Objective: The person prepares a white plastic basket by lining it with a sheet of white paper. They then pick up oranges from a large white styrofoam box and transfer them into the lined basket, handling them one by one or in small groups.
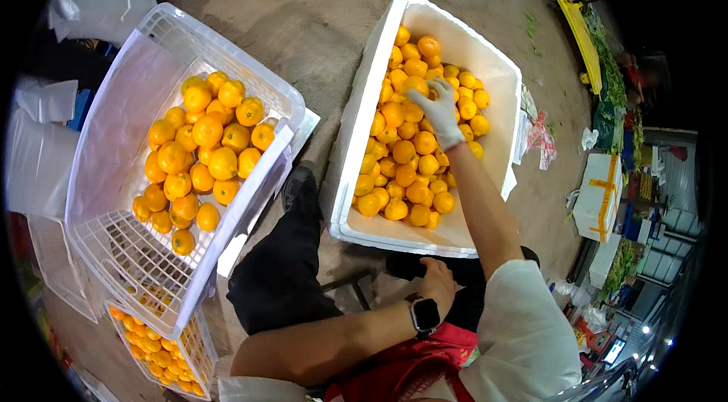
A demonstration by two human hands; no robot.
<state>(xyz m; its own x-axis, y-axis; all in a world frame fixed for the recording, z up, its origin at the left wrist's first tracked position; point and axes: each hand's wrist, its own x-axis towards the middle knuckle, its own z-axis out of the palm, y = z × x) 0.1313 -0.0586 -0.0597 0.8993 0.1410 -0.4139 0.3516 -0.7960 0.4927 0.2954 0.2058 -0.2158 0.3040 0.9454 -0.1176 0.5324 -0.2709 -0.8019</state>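
Note:
My right hand [441,111], in a pale glove, reaches into a white foam box [382,55] heaped with orange citrus fruit. Its thumb and fingers are spread against one orange fruit [414,85] near the top of the heap; whether they grip it is unclear. Bare and holding nothing, my left hand [439,287] rests on my right leg, a watch [425,315] on its wrist. Left of the foam box stands a white plastic crate [227,49], its side draped with a pale liner [122,100]. Larger-looking orange fruit [207,131] lie loosely piled in it.
Below the crate, another lattice crate [199,339] holds more orange fruit. Clear plastic bags [42,157] lie at far left. Rightward are a taped foam box [597,197], leafy greens [611,78], a yellow object [580,41] and plastic scraps [543,140]. A person [634,80] is in the background.

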